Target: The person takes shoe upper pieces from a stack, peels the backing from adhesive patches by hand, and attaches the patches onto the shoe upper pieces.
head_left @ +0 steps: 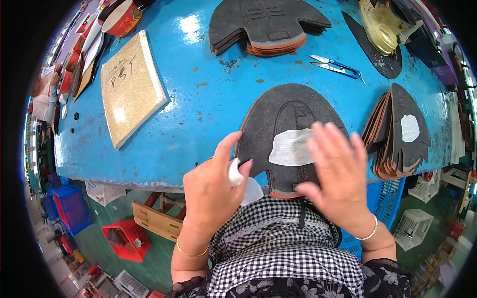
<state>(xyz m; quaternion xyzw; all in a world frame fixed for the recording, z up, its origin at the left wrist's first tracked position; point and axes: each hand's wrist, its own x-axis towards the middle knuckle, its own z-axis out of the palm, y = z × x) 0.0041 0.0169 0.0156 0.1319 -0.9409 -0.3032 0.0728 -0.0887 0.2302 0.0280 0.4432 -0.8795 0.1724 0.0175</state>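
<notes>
In front of me at the table's near edge lies a dark grey shoe-upper piece point(258, 116) with stitched lines and an orange-brown lower edge. A white patch point(285, 149) lies flat across its middle. My right hand point(340, 174), its fingers outstretched and smeared by motion, is over the patch's right end; it holds nothing that I can see. Curled at the piece's left edge, my left hand point(213, 181) has a small white wad point(234, 174) between thumb and fingers, its kind unclear. Below that hand shows a pale translucent sheet point(252, 192), partly hidden.
On the right stands a fanned stack of upper pieces point(382, 134), the front one bearing a white patch point(410, 128). Farther back are another stack point(268, 25), thread snips point(338, 68) and a yellowish container point(382, 37). A gold notebook point(130, 89) and paper bowl point(121, 19) lie left.
</notes>
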